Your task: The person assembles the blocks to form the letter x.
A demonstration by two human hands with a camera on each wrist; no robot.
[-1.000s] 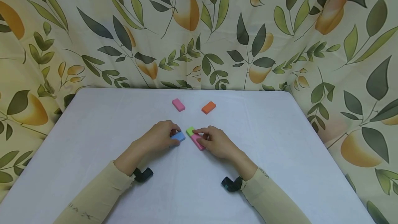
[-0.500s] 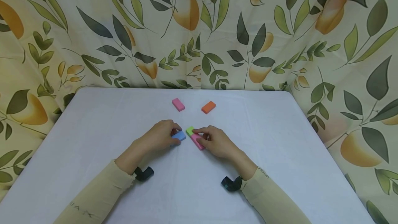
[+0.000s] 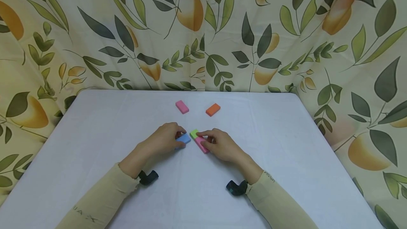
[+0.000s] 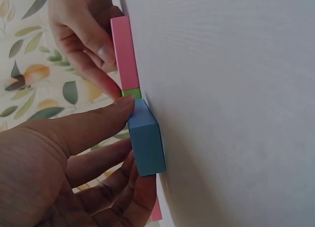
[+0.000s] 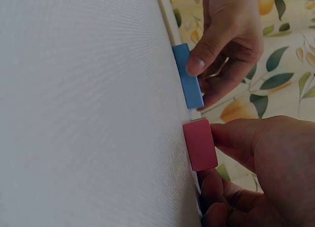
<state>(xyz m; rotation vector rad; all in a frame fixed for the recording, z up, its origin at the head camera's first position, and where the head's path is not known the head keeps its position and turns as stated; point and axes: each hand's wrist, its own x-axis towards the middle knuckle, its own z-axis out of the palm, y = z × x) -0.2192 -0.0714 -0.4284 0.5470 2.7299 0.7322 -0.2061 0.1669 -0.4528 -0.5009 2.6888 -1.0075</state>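
My left hand pinches a blue block between thumb and fingers, low at the white tabletop. Just right of it, my right hand pinches a pink block, whose far end meets a lime green block. In the head view a narrow gap shows between the blue and green blocks. The left wrist view has the blue block end-on, with the pink block beyond. In the right wrist view the pink block lies near, the blue block farther off; fingers hide part of each.
Farther back on the table lie another pink block and an orange block, apart from each other. A leaf-and-fruit patterned cloth hangs behind the table's back edge. Dark wrist cameras sit at both cuffs.
My left hand has shifted very slightly to the right with the blue block, bringing it closer to the green one. The right hand and its pink block have stayed in place.
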